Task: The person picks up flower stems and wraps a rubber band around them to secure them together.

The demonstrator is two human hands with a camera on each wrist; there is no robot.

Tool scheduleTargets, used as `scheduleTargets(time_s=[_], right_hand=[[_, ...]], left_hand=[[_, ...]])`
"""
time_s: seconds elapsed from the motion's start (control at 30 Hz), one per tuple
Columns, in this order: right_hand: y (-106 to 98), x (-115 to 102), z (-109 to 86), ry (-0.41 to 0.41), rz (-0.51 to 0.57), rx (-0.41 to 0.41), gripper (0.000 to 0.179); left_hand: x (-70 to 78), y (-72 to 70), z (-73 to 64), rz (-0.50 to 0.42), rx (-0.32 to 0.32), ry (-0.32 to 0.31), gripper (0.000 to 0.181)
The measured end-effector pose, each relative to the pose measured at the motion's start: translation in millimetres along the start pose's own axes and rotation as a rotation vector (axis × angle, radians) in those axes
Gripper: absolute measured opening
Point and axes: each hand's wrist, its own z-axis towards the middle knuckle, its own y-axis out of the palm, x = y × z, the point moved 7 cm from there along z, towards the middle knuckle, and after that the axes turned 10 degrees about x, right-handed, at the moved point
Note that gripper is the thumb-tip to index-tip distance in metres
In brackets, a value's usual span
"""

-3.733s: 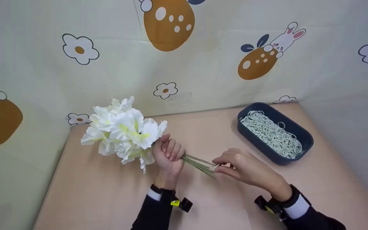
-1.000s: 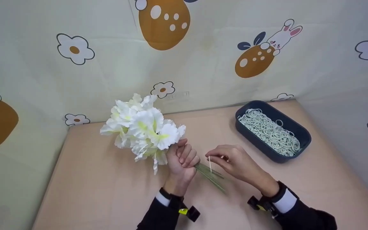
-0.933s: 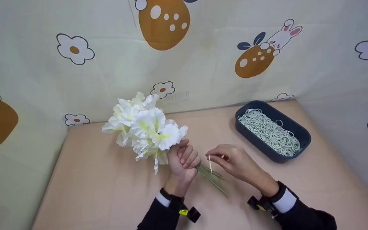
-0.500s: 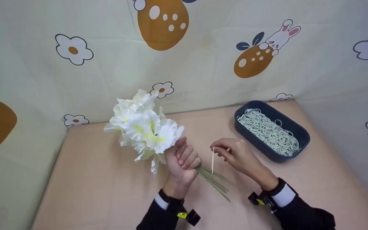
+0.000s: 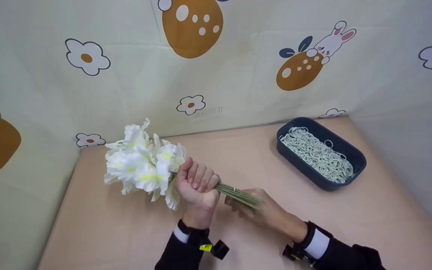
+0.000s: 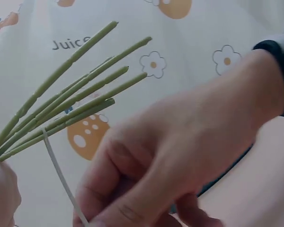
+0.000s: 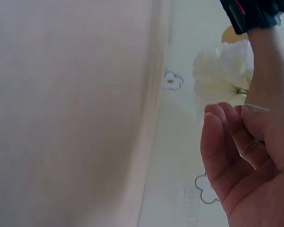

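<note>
My left hand (image 5: 198, 187) grips a bunch of white artificial flowers (image 5: 144, 161) by the stems, fist wrapped round them just below the blooms. Green stems (image 5: 228, 189) stick out of the fist to the right, and in the left wrist view their cut ends fan apart. Under those stems is my right hand (image 5: 272, 215), partly covered by them in the head view. It pinches a pale rubber band (image 6: 60, 172), pulled taut from the stems down to thumb and fingers. In the right wrist view the right fingers (image 7: 215, 142) are bent, tips close to the thumb.
A dark blue tub (image 5: 315, 180) holding a heap of pale rubber bands (image 5: 317, 155) stands at the right back of the table (image 5: 126, 232). Fabric walls (image 5: 133, 82) printed with flowers and rabbits enclose the table at the back and sides.
The right hand has gone from above the stems, where the band hung from its fingertips, to underneath them, drawing the band down. The left hand and flowers have shifted left and the stems tilted flatter.
</note>
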Motion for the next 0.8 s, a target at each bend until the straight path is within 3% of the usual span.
scheduleTargets(time_s=[0.17,0.3,0.5,0.8], right_hand=[[23,-26,-8.9,-0.059,-0.049,-0.055,0.008],[27,-37,-13.2,-0.074,-0.044,-0.038,0.008],[14,-52,-11.4,-0.142,-0.058,0.026,0.010],[-12,-63,-4.3,-0.118,-0.053,0.077,0.013]], left_hand=[[19.8,-4.5,3.4,0.012,0.085,0.120,0.046],[29.4,-9.5,6.5,0.056,0.102,0.182,0.045],[31.8,-11.9,9.0,0.114,0.060,0.222,0.046],[30.2,-13.9,9.8,0.139,0.039,0.217,0.046]])
